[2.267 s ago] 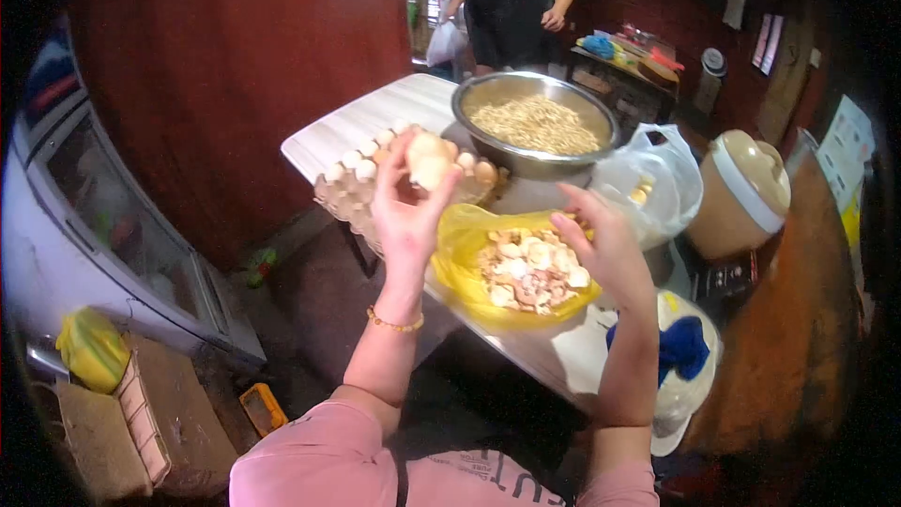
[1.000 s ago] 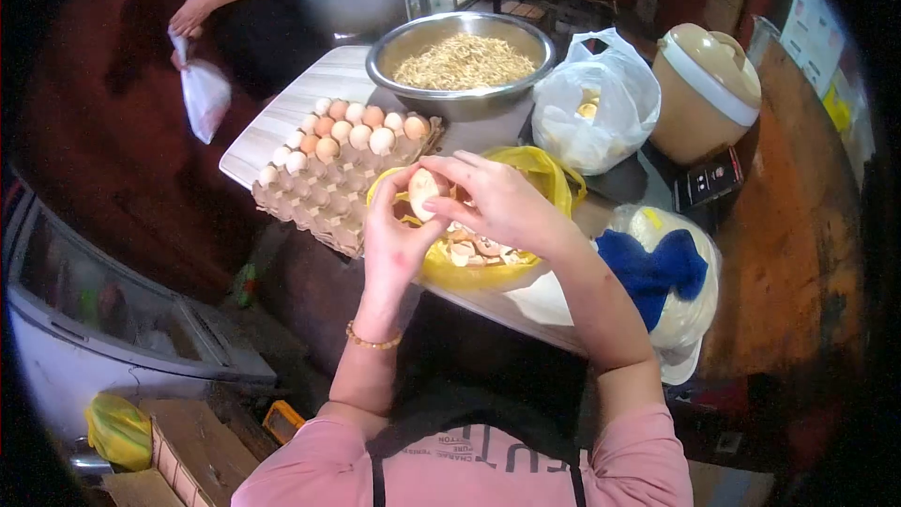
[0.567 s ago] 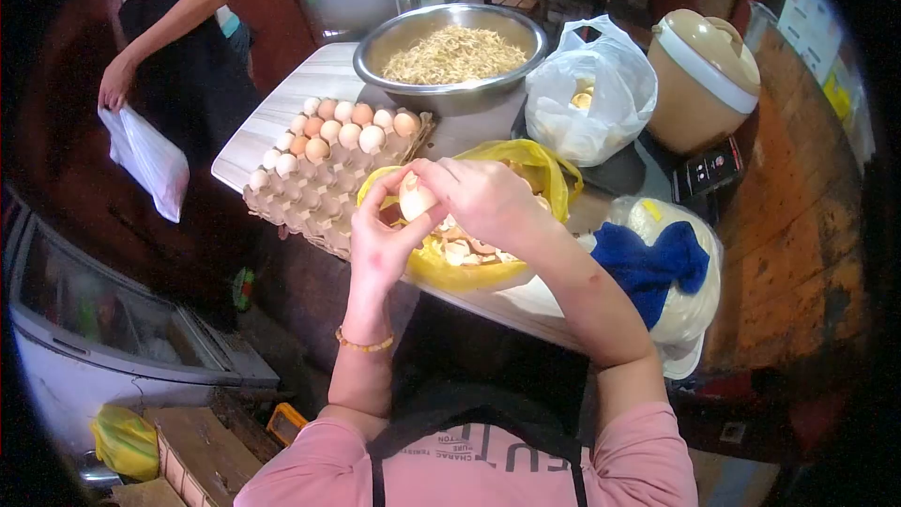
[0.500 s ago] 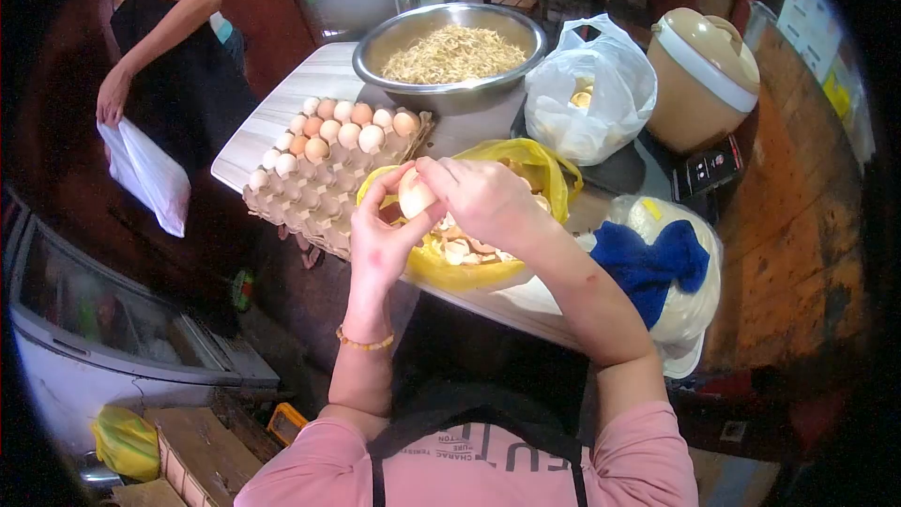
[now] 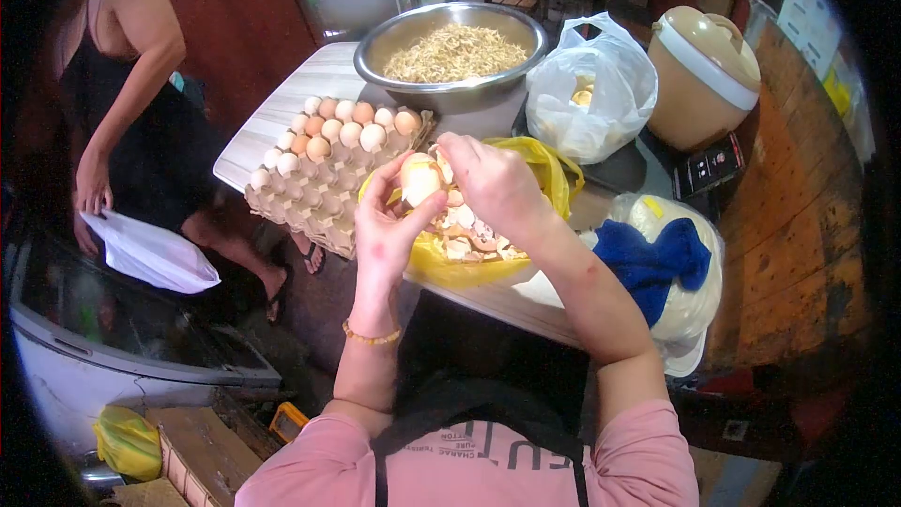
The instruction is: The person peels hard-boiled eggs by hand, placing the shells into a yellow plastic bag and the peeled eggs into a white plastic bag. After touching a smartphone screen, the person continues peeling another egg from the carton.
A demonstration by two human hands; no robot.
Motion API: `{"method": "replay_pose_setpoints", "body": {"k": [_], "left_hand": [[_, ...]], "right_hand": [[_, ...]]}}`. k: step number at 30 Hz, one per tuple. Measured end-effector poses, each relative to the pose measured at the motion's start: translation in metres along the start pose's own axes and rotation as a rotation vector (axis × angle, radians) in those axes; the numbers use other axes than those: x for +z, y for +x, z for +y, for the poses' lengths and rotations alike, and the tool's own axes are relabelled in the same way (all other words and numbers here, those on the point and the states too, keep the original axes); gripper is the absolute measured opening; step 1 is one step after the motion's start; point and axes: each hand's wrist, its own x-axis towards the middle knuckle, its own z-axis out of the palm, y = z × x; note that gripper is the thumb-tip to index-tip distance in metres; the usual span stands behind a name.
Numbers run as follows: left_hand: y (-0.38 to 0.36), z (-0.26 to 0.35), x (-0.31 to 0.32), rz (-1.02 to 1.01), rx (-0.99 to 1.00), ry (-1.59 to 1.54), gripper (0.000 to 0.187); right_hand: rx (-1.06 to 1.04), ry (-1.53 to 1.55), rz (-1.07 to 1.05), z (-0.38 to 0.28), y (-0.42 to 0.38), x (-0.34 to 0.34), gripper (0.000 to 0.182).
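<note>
My left hand (image 5: 389, 225) holds a partly peeled egg (image 5: 421, 182) with its fingers wrapped round it, over a yellow plastic bag (image 5: 450, 268). Broken eggshells (image 5: 469, 228) lie inside the bag. My right hand (image 5: 493, 186) is at the egg's right side, thumb and fingers pinched on a piece of shell (image 5: 443, 165). To the left, a cardboard egg tray (image 5: 319, 190) carries brown and white eggs (image 5: 350, 134) in its back rows, and its front cups are bare.
A steel bowl (image 5: 371, 70) of pale shreds stands behind, beside a white plastic bag (image 5: 601, 113) and a beige cooler (image 5: 699, 84). A blue cloth (image 5: 648, 263) lies on a wrapped bundle at right. Another person (image 5: 136, 103) holds a white bag (image 5: 155, 253) at left.
A piece of shell has come away from the egg, baring its pale surface, and my right hand has shifted slightly right. The other person has moved left, with the white bag lower and spread.
</note>
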Motion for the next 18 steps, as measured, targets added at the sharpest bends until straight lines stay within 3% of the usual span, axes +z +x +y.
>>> {"method": "replay_pose_setpoints", "body": {"k": [11,13,16,18], "left_hand": [[0.005,0.001,0.002,0.024,0.005,-0.107,0.052],[0.006,0.002,0.003,0.031,0.017,-0.101,0.052],[0.009,0.003,0.004,0.029,0.108,0.049,0.056],[0.01,0.002,0.001,-0.041,0.096,0.33,0.058]], "right_hand": [[0.144,0.024,-0.071,0.027,-0.001,-0.01,0.008],[0.208,-0.039,-0.332,0.033,-0.003,-0.017,0.008],[0.198,0.059,-0.509,0.031,0.002,-0.035,0.017],[0.178,0.12,-0.478,0.029,0.003,-0.045,0.024]]}}
